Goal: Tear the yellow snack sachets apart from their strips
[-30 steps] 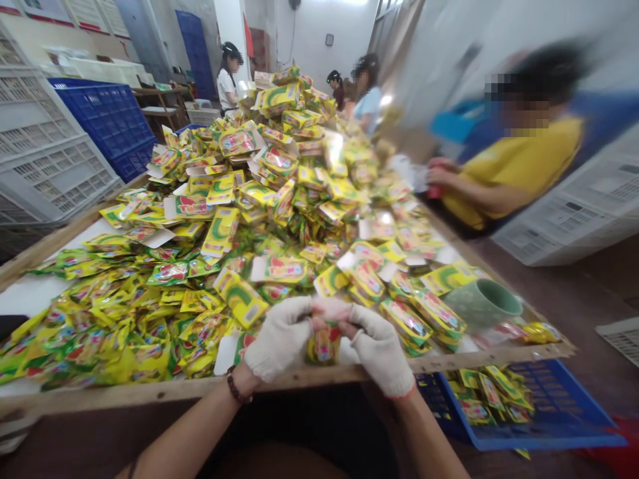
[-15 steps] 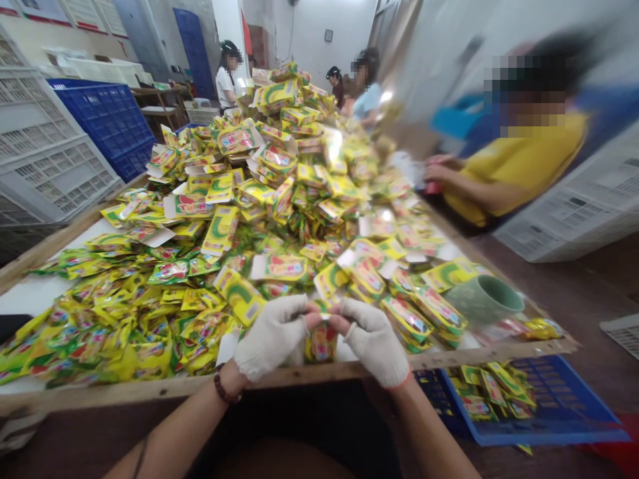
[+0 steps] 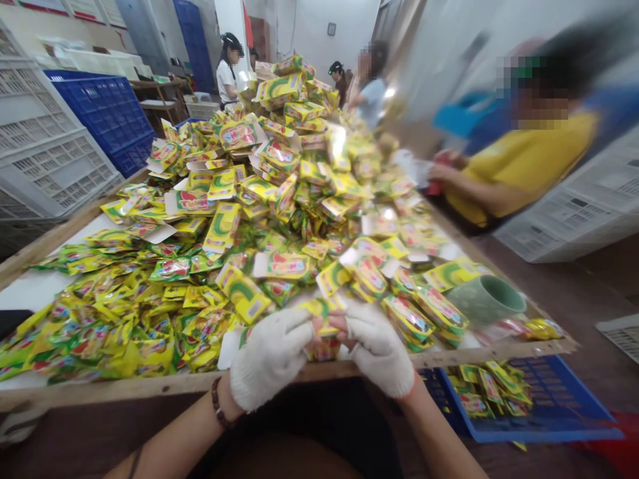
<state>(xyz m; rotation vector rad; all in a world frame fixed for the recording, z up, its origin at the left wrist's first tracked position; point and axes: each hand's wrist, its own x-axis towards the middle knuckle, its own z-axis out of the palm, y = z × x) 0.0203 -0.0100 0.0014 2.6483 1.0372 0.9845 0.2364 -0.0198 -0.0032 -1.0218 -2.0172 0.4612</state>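
At the table's near edge, my left hand (image 3: 272,356) and my right hand (image 3: 382,349) meet in white knit gloves with bare fingertips. Their fingers close from both sides on a small yellow-and-green printed carton (image 3: 325,348). Fingers and thumbs cover much of it, so I cannot tell whether its flap is tucked in. Just left of my left hand lies another yellow carton (image 3: 243,293). Several filled cartons (image 3: 407,322) lie right of my right hand. Loose yellow-green sachets (image 3: 150,326) spread over the table's left side.
A tall heap of cartons (image 3: 279,150) rises mid-table. A green cup-like container (image 3: 486,299) lies at the right edge. Below it, a blue basket (image 3: 554,399) holds cartons. White crates (image 3: 70,133) stand left. A person in yellow (image 3: 529,159) sits right; others work behind.
My hands have come slightly lower and turned a little around the carton, with more yellow showing above the fingertips. The other people shifted slightly.
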